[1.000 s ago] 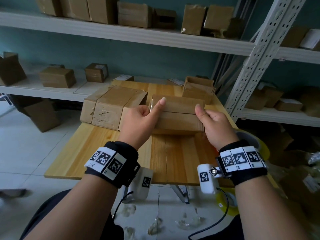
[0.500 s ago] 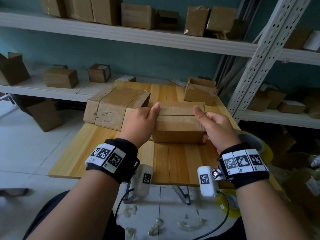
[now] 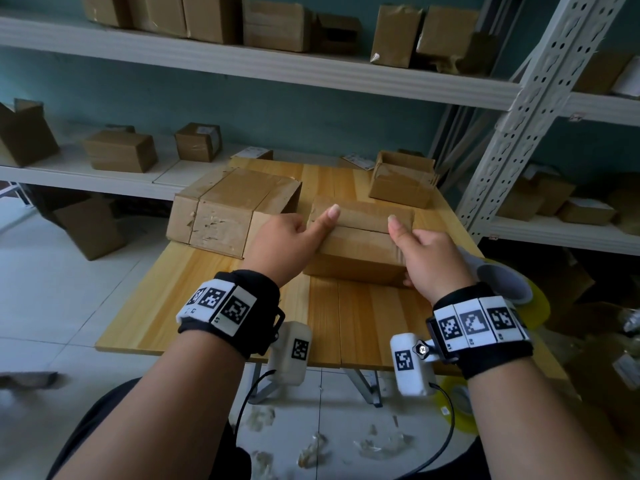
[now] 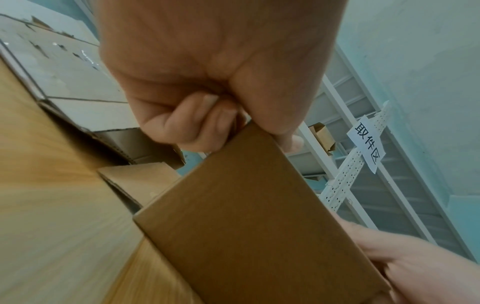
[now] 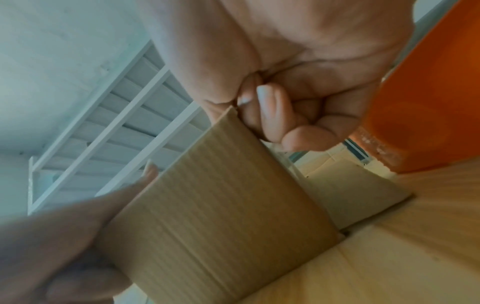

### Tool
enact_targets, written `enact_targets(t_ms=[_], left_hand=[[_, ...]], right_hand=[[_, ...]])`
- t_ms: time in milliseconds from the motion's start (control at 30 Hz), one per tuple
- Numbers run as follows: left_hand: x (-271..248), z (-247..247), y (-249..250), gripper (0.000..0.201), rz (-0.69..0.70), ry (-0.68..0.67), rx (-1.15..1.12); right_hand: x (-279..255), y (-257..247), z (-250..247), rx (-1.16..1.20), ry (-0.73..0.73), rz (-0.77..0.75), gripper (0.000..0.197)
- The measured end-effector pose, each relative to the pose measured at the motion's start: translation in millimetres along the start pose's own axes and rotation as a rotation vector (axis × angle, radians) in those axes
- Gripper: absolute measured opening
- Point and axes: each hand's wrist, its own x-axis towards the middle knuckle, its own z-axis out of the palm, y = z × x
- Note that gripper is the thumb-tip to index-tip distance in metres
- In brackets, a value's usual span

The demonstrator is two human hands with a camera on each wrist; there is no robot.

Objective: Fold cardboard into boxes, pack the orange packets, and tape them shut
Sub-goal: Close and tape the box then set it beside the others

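A closed cardboard box (image 3: 360,247) is being gripped on the pale wooden table (image 3: 214,299) by the left hand (image 3: 280,244) and right hand (image 3: 433,258), fingers curled at its ends, thumbs laid on its top flaps. White shelving (image 3: 242,67) along a teal wall is being occupied by cartons.
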Motion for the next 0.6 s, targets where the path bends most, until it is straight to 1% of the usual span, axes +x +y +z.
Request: enact_targets(t_ms=[67,100,267,367,433,467,533,600], left_hand=[[3,0,1,0.084,0.005,-0.009,0.001],[4,-2,2,0.084,0.013,-0.017,0.003],[6,-10,3,0.067,0.038,-0.047,-0.004],[5,-12,2,0.061,0.057,-0.052,0.004],[3,-11,1,0.059,0.064,-0.056,-0.012],[2,-9,0,0.059,0.056,-0.056,-0.032],[0,-7,0,0.062,0.009,-0.047,-0.1],[1,-5,0,0.073,-0.036,-0.031,-0.14]], right_hand=[[-2,0,2,-0.014,-0.003,0.006,0.065],[-3,0,2,-0.008,-0.004,0.009,0.065],[-4,-1,3,0.074,0.005,0.061,0.073],[-6,-2,5,0.027,0.003,0.058,0.078],[-6,-1,5,-0.013,0.006,0.037,0.073],[-5,-2,3,-0.019,0.011,0.025,0.07],[-4,-2,1,-0.013,0.023,-0.002,0.07],[-3,-3,1,0.002,0.026,-0.028,0.068]])
